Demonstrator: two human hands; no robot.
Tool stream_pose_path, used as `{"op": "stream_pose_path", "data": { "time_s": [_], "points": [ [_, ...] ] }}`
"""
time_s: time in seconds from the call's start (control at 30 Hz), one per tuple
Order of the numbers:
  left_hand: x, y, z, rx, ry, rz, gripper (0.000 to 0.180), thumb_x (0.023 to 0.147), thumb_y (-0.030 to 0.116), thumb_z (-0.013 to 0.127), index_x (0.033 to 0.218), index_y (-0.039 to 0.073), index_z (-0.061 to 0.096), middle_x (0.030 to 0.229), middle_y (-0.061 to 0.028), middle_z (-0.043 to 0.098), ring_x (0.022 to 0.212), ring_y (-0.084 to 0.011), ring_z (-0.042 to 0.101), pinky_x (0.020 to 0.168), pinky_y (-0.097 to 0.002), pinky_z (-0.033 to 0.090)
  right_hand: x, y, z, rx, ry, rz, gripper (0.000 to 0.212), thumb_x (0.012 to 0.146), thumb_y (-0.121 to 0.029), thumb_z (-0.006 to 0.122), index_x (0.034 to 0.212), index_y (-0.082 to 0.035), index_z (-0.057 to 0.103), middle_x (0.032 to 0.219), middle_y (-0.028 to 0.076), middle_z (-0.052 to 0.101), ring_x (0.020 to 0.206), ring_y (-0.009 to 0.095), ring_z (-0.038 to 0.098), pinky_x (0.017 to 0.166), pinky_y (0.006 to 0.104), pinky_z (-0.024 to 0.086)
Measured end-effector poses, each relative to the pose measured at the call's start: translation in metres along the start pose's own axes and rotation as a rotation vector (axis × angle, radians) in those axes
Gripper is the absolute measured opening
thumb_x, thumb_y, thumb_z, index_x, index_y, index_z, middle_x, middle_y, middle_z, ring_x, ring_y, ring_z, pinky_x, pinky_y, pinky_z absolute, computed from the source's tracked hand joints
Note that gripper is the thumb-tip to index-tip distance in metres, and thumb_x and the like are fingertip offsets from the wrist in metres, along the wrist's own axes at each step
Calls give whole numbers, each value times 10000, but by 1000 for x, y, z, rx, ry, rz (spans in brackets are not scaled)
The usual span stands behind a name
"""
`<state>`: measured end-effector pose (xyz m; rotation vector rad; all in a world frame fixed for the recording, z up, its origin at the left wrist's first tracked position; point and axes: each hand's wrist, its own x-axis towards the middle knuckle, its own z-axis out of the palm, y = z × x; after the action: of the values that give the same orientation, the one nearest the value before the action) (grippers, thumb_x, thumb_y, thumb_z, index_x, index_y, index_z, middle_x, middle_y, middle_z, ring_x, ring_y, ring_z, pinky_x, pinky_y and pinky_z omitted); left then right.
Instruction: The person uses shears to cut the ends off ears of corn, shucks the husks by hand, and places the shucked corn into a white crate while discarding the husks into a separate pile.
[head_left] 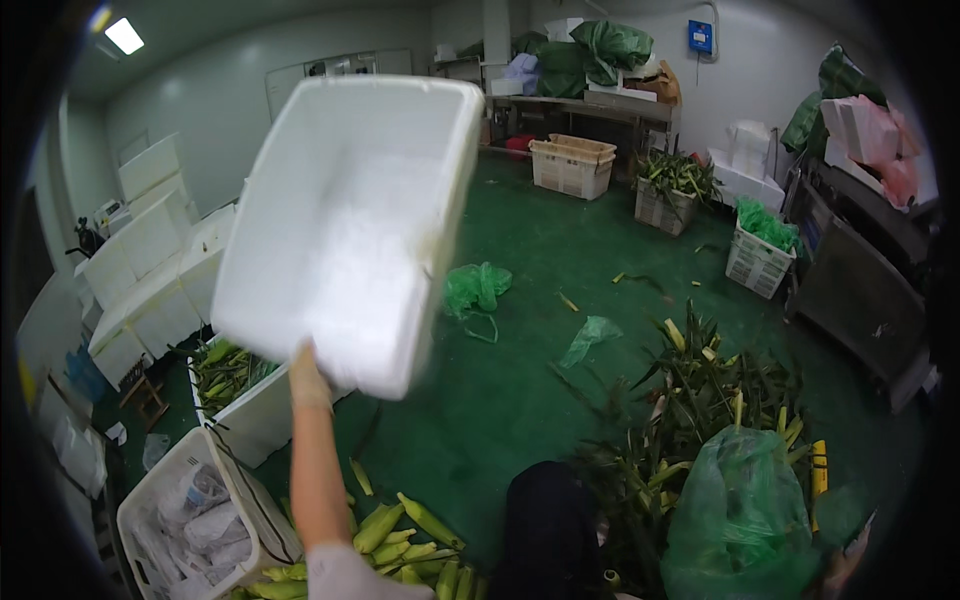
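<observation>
My left hand (308,378) grips the near edge of a large white foam box (330,210), holding it up and tilted so its bare inside shows. The box is slightly blurred. Below it, green corn cobs in their husks (400,545) lie in a pile on the floor by my left forearm. At the lower right rim, my right hand (845,568) is only partly visible. A thin, pointed thing sticks up from it, too dark to name. Beside that hand is a green plastic mesh bag (740,515), lying against a heap of corn leaves and stalks (715,390).
A white crate of plastic-wrapped packs (265,535) stands at lower left, near a foam box of husks (205,400). Stacked foam boxes (150,270) line the left. Green netting (478,287) lies mid-floor. Crates (572,167) and a metal table (860,290) stand farther off.
</observation>
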<state>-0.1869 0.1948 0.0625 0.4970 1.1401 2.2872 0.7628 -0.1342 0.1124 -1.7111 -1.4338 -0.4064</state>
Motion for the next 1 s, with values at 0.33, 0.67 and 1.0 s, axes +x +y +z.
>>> {"op": "stream_pose_path", "data": {
  "time_s": [0.33, 0.67, 1.0],
  "points": [
    [-59, 38, 187, 345, -747, 465, 330, 924, 271, 557, 1163, 44, 577, 1021, -59, 615, 891, -150, 597, 836, -321, 469, 42, -244, 133, 1415, -408, 697, 358, 894, -201, 585, 1190, -11, 518, 1004, 75, 583, 893, 173, 581, 810, 291, 458],
    [-420, -72, 72, 71, -1926, -430, 586, 861, 350, 686, 1281, 0, 476, 1132, -127, 620, 960, -175, 598, 831, -297, 479, 123, -423, 198, 937, -1203, -35, 651, 734, -59, 715, 1311, -5, 420, 1229, 84, 506, 1068, 173, 507, 952, 323, 408],
    [-246, -22, -159, 1312, -420, -820, 474, 807, 290, 680, 1125, -57, 620, 1014, -178, 687, 920, -226, 662, 827, -326, 510, 154, -300, 225, 580, -847, 166, 578, 656, -150, 782, 1140, -8, 500, 969, 80, 585, 906, 182, 558, 838, 323, 457]
  ]
}}
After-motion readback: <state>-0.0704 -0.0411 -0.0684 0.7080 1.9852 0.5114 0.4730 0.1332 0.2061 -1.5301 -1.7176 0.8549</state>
